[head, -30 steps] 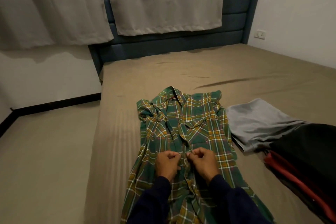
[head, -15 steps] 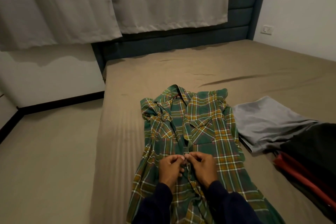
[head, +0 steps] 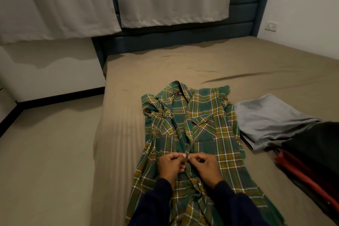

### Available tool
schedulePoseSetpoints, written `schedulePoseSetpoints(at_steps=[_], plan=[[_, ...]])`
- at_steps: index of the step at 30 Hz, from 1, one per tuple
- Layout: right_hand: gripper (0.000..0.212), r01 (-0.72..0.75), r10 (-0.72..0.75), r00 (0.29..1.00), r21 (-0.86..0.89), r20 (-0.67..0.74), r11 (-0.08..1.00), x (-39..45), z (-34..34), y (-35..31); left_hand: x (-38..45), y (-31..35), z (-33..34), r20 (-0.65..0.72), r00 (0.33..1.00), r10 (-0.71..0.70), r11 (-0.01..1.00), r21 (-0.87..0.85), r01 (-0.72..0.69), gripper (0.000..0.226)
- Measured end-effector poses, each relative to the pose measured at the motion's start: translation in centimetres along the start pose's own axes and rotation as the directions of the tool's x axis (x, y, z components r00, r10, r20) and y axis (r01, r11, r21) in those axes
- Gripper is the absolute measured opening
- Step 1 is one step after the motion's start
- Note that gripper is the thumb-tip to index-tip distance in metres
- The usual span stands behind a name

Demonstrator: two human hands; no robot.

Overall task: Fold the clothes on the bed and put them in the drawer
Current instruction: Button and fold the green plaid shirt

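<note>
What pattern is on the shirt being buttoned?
Green plaid with yellow and white lines on the shirt, clearest in the head view.

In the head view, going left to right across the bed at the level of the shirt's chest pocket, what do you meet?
Bare bed sheet → plaid shirt → grey garment → black garment.
</note>
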State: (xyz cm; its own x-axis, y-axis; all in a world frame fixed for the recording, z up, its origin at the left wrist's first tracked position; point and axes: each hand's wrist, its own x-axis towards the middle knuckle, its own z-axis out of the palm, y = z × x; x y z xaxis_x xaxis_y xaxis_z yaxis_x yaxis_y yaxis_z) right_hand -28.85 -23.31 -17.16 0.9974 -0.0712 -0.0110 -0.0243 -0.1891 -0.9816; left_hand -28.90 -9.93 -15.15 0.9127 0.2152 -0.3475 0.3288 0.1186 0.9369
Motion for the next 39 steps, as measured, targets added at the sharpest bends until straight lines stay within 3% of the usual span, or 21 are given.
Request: schedulePoseSetpoints(at_steps=[4, 14, 22, 29, 34, 39], plan=[[0.001, -0.004, 0.004, 1.000, 0.043, -0.003, 0.999, 0.0, 0.5, -0.4, 0.1, 0.1, -0.1, -0.005, 1.000, -0.011, 1.000, 0.000, 0.011, 0.016], [0.015, -0.079, 0.081, 0.991, 0.019, -0.106, 0.997, 0.2, 1.7, -0.3, 0.0, 0.2, -0.2, 0.002, 0.999, -0.039, 0.999, -0.011, 0.039, 0.013], [0.019, -0.072, 0.071, 0.995, -0.005, -0.064, 0.997, 0.2, 1.5, -0.4, 0.5, 0.4, -0.2, 0.065, 0.995, -0.080, 0.996, 0.054, 0.076, 0.024], [0.021, 0.065, -0.068, 0.994, -0.039, -0.086, 0.997, -0.6, 1.7, 0.0, 0.5, 0.3, -0.6, 0.124, 0.988, -0.089, 0.994, 0.076, 0.080, 0.025], [0.020, 0.085, -0.099, 0.989, -0.123, -0.112, 0.989, -0.6, 1.6, 0.2, 0.5, 0.4, -1.3, 0.191, 0.979, -0.075, 0.995, 0.077, 0.061, 0.028], [0.017, 0.004, -0.011, 0.997, -0.099, -0.078, 0.995, -0.6, 1.6, 0.2, 0.4, 0.4, -0.5, 0.108, 0.994, -0.035, 0.988, 0.150, 0.018, 0.034]])
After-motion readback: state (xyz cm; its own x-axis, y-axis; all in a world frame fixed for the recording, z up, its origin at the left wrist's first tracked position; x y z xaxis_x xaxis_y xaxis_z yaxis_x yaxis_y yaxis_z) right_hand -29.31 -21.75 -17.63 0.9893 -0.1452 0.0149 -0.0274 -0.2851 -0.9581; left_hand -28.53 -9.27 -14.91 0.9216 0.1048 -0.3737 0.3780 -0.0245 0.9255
